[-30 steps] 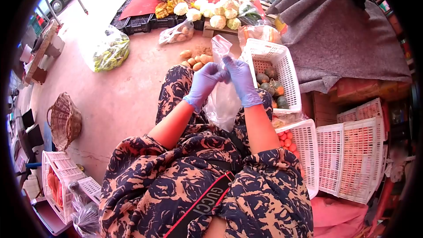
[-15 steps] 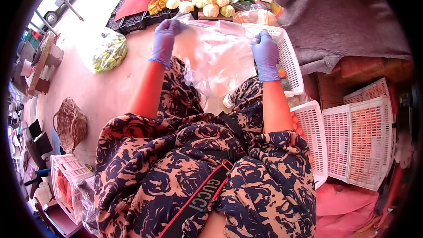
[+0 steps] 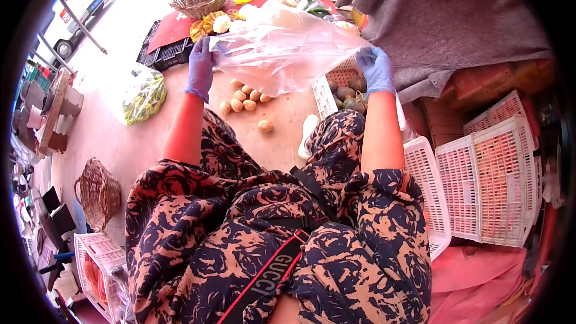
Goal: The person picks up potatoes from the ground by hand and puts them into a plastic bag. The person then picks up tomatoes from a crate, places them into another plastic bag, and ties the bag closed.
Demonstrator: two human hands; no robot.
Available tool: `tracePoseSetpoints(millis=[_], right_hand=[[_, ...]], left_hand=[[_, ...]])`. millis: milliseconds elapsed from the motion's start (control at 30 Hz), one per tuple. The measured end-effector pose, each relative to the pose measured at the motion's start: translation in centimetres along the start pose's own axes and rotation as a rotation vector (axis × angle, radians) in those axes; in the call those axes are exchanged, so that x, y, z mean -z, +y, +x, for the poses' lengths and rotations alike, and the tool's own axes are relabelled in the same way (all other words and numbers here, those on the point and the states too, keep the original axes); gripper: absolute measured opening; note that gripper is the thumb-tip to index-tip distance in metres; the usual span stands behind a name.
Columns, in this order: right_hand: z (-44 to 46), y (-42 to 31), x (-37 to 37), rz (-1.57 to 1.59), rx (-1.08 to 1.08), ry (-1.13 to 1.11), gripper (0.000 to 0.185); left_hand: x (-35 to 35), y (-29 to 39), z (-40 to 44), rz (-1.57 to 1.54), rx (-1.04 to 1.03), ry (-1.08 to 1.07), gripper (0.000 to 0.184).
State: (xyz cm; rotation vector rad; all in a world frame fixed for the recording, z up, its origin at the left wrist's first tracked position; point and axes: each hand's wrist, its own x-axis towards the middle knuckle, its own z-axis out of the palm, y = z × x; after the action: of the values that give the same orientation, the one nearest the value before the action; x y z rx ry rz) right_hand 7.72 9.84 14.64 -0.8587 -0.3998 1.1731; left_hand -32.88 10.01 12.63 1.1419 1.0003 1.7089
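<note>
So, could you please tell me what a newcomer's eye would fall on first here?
Probably the clear plastic bag, spread between the blue-gloved left hand and right hand at upper centre. Next might come the potatoes lying loose on the floor below it, then the large grey-brown cloth draped across the upper right.

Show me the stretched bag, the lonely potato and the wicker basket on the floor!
Stretched bag (image 3: 288, 51), head view: middle of the plastic.
Lonely potato (image 3: 265, 125), head view: its middle.
Wicker basket (image 3: 101, 195), head view: woven side.
</note>
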Motion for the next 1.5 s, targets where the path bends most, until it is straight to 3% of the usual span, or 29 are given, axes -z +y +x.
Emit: tracePoseSetpoints(millis=[33,133,200,233,267,300,333,367,400,467,533,600,633,667,733,800,933,1000,1067,1133,1200,1233,1300,1333,1367,1400,1433,1467,1500], right_hand=[[1.1,0.0,0.6,0.109,-0.08,0.048,0.006],[4.1,-0.5,2.6,0.135,-0.363,-0.324,0.013],[1.7,-0.4,2.5,0.038,-0.212,-0.306,0.015],[-0.4,-0.6,1.8,-0.013,-0.138,-0.291,0.019],[-2.1,-0.4,1.4,-0.103,-0.11,-0.296,0.021],[-3.7,-0.1,1.2,-0.193,-0.082,-0.3,0.023],[-7.1,0.2,-0.1,-0.31,-0.056,-0.142,0.023],[-7.6,2.5,0.3,-0.341,-0.033,-0.222,0.02],[-7.9,5.0,0.7,-0.369,-0.01,-0.303,0.017],[-11.6,8.0,0.2,-0.835,0.024,-0.364,0.014],[-15.4,10.4,-1.5,-0.918,-0.043,-0.574,0.017],[-18.6,11.1,-3.0,-0.944,-0.23,-0.66,0.021],[-19.4,10.9,-3.4,-1.134,-0.029,-0.746,0.023],[-19.8,11.0,-3.2,-1.166,0.032,-0.762,0.016],[-19.4,9.8,-2.9,-1.439,0.055,-0.743,0.018],[-18.0,9.3,-1.7,-1.658,0.228,-0.705,0.021],[-12.5,11.1,2.3,-1.903,0.495,-0.517,0.022],[-9.2,13.5,2.1,-2.08,0.311,-0.424,0.02],[-6.3,15.3,-0.1,-2.358,0.042,-0.682,0.024],[-3.3,17.3,-1.7,-2.398,0.172,-0.907,0.022],[-1.5,17.8,-8.4,-2.217,0.375,-0.806,0.024],[-1.1,18.2,-11.5,-1.855,0.587,-0.7,0.026],[-2.6,17.2,-19.2,-1.487,0.792,-0.59,0.032],[-2.9,18.1,-21.2,-1.243,0.931,-0.552,0.034],[-2.8,20.0,-22.1,-1.1,0.984,-0.581,0.035],[-2.9,21.7,-22.9,-0.956,1.033,-0.608,0.037],[-3.1,23.3,-22.7,-1.064,0.967,-0.669,0.037],[-3.2,25.2,-22.2,-1.161,0.877,-0.734,0.036],[-2.0,28.7,-21.3,-1.575,0.797,-0.869,0.032]], left_hand=[[-0.9,0.6,-1.1,0.054,-0.039,0.021,0.02],[1.2,-1.9,-1.5,0.087,-0.017,-0.077,0.021],[2.5,-5.5,-0.7,0.386,-0.05,-0.055,0.026],[4.2,-8.0,-0.5,0.439,0.034,-0.11,0.029],[4.7,-8.7,-1.4,0.794,-0.082,-0.123,0.032],[3.4,-7.9,-3.2,0.782,-0.183,-0.059,0.043],[2.7,-7.9,-4.6,0.89,0.133,-0.097,0.056],[1.5,-8.2,-6.7,0.847,-0.026,-0.014,0.07],[-0.3,-4.1,-8.7,0.929,-0.094,-0.218,0.08],[-3.5,-0.1,-12.8,1.045,-0.178,-0.442,0.087],[-5.7,0.6,-16.0,1.171,-0.427,-0.339,0.088],[-6.0,-1.2,-16.4,1.124,-0.399,-0.32,0.078],[-5.5,-2.7,-15.8,1.112,-0.231,-0.355,0.063],[-4.2,-3.9,-15.3,1.13,-0.426,-0.248,0.041],[-0.3,-6.5,-13.7,0.886,-0.314,-0.338,0.027],[1.3,-2.5,-11.6,0.974,-0.359,-0.187,0.023],[7.9,-3.5,-6.6,1.183,-0.03,-0.078,0.022],[12.4,-5.5,-2.5,1.267,0.14,-0.189,0.022],[16.8,-7.8,1.9,1.501,0.366,-0.509,0.02],[18.5,-5.4,4.3,1.795,0.248,-0.93,0.019],[21.6,-2.9,8.2,1.509,0.445,-0.764,0.021],[24.6,-2.6,9.0,0.736,0.516,-0.124,0.024],[22.4,4.0,7.1,0.22,0.033,0.268,0.024],[20.8,7.0,6.0,0.415,-0.155,0.417,0.023],[18.8,9.7,4.5,0.993,-0.575,0.414,0.022],[16.6,10.3,3.3,1.127,-0.684,0.426,0.021],[15.3,10.4,2.8,1.261,-0.794,0.436,0.022],[22.8,1.8,1.4,1.102,-0.662,0.672,0.021],[26.8,-1.8,0.5,1.06,-0.345,0.422,0.023]])
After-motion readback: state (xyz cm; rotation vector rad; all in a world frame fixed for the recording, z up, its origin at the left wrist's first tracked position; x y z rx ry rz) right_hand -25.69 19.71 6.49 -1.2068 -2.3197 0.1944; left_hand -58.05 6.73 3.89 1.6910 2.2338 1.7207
